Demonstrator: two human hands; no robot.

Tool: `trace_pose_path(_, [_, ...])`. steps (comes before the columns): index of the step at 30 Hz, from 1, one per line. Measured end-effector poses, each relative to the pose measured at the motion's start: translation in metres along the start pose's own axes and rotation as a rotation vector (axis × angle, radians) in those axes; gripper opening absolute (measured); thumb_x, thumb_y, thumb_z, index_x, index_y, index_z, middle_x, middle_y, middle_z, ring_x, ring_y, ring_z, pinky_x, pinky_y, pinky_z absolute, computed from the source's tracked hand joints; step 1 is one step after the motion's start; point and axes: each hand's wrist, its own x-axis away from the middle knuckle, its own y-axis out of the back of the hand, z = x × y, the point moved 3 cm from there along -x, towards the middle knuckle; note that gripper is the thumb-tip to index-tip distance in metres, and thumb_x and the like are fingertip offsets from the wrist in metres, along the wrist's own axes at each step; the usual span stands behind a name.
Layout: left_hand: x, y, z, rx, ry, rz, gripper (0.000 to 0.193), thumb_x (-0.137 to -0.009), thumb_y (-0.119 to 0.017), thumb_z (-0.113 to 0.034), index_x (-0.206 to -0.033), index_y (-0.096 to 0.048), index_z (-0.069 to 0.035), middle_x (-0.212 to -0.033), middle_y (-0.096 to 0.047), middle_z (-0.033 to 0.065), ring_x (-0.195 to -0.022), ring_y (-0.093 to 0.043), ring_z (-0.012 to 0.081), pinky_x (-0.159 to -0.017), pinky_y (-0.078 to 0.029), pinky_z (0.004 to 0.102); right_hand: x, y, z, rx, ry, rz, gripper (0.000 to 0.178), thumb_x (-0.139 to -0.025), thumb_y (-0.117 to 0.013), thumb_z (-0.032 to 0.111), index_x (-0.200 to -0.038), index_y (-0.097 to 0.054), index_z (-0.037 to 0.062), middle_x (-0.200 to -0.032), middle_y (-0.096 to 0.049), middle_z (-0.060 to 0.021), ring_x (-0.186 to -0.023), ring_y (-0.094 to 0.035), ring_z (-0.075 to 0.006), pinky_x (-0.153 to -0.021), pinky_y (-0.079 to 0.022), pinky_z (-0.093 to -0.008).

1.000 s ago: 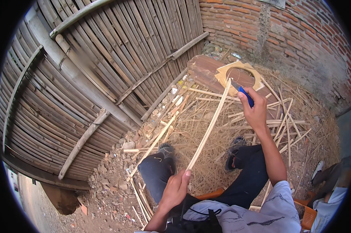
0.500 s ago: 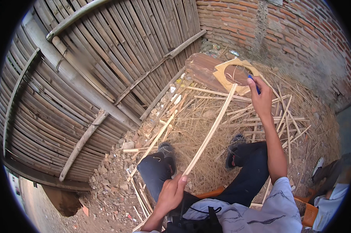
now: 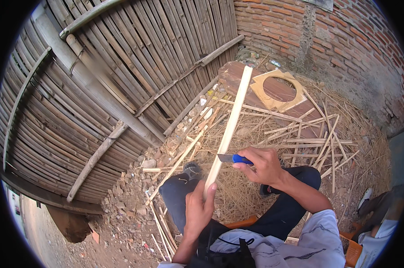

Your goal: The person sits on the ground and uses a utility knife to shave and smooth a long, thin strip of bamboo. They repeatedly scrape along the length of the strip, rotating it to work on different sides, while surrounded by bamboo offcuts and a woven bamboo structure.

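A long, pale, straight-grained strip of split bamboo or wood [image 3: 232,125] runs diagonally through the centre of the frame, smooth-faced and squared at its upper end. The left hand [image 3: 198,212], lower centre, is closed around its bottom end, thumb along it. The right hand [image 3: 261,166], right of centre, grips a blue-handled knife [image 3: 241,159]; its flat grey metal blade lies across the strip.

Toward the upper right, a tan, flat board with a round hole and angular outer edges [image 3: 257,90] rests on a smooth, reddish-brown plank [image 3: 233,79]. Thin, pale, straight split strips [image 3: 177,161] lie scattered at middle left, with others crisscrossed at middle right, over fine, curly, straw-coloured shavings [image 3: 237,201]. Rough, angular stone rubble [image 3: 120,196] spreads across the lower left.

Weathered, ribbed bamboo slats [image 3: 121,67] fill the upper left; coarse red brickwork [image 3: 282,31] curves across the upper right. Any marking on the knife is too small to read.
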Motion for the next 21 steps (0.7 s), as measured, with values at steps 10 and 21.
trace_pose_path(10, [-0.005,-0.014,-0.016,0.008,-0.010,-0.010,0.025,-0.111,-0.065,-0.023,-0.104,-0.065,0.001,-0.066,-0.065,0.0171,-0.057,-0.070,0.0329,-0.056,-0.049,0.0415,0.008,-0.007,0.020,0.009,0.086,0.031,0.030,-0.095,-0.083,0.035,-0.104,-0.075,0.0077,-0.082,-0.074,-0.0076,-0.062,-0.074,-0.0239,-0.054,-0.057,-0.0355])
trace_pose_path(21, [-0.010,-0.017,-0.021,0.059,-0.063,-0.027,0.022,-0.111,-0.063,-0.020,-0.116,-0.065,0.001,-0.068,-0.063,0.0166,-0.058,-0.069,0.0330,-0.055,-0.048,0.0410,0.013,-0.008,0.027,0.004,0.078,0.072,0.033,-0.091,-0.086,0.032,-0.105,-0.076,0.0033,-0.080,-0.074,-0.0088,-0.062,-0.073,-0.0250,-0.053,-0.056,-0.0349])
